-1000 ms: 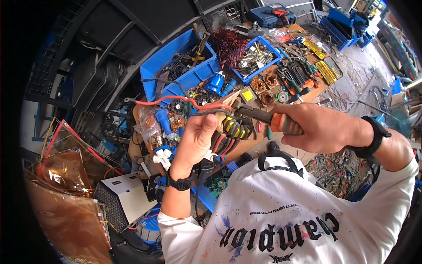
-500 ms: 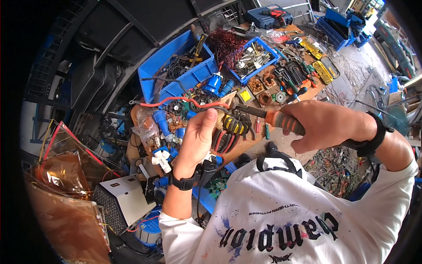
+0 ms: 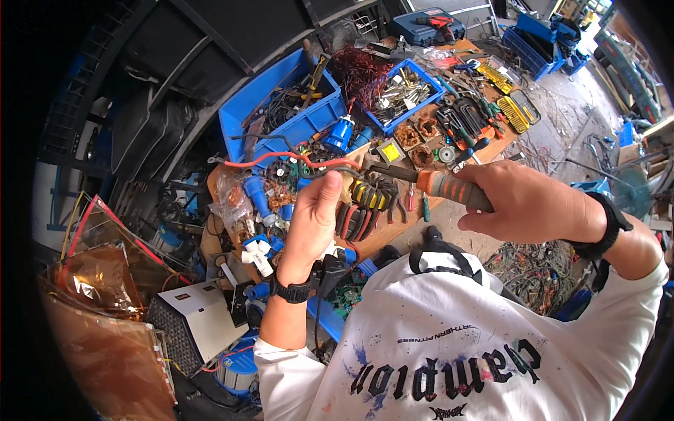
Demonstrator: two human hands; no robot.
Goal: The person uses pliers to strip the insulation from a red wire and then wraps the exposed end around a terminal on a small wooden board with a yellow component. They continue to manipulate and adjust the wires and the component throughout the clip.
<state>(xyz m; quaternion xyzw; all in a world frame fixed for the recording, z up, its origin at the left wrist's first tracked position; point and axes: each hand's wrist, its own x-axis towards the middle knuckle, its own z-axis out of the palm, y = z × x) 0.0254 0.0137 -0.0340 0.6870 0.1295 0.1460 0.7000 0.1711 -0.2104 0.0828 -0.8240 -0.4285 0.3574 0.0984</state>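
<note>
Red wire [image 3: 281,156] is held up over the cluttered workbench [image 3: 393,235], running roughly level from the left hand out to the left, slightly wavy. A dark wire runs alongside it for part of the length. Near end sits at the left fingertips, right where the tool's nose meets it.

Left hand [image 3: 314,217]: fingers curled shut, pinching the wire end between thumb and fingertips. Black band on that wrist.

Right hand [image 3: 523,203]: closed in a full fist around the orange-and-grey grip of a hand tool [image 3: 428,181], looks like pliers or cutters. Dark metal nose points left at the wire. Can't tell whether the jaws are biting the wire or just touching it. Black watch on that wrist.

Below the hands: a pile of pliers with black, yellow and red handles [image 3: 365,203] on the bench. Blue plug connectors [image 3: 256,196] to the left of the left hand. Behind: blue bin [image 3: 270,105] full of cables and tools, smaller blue tray [image 3: 407,88] with metal parts, a tangle of reddish copper wire [image 3: 358,70] between them. Hex keys and bit sets further right.
</note>
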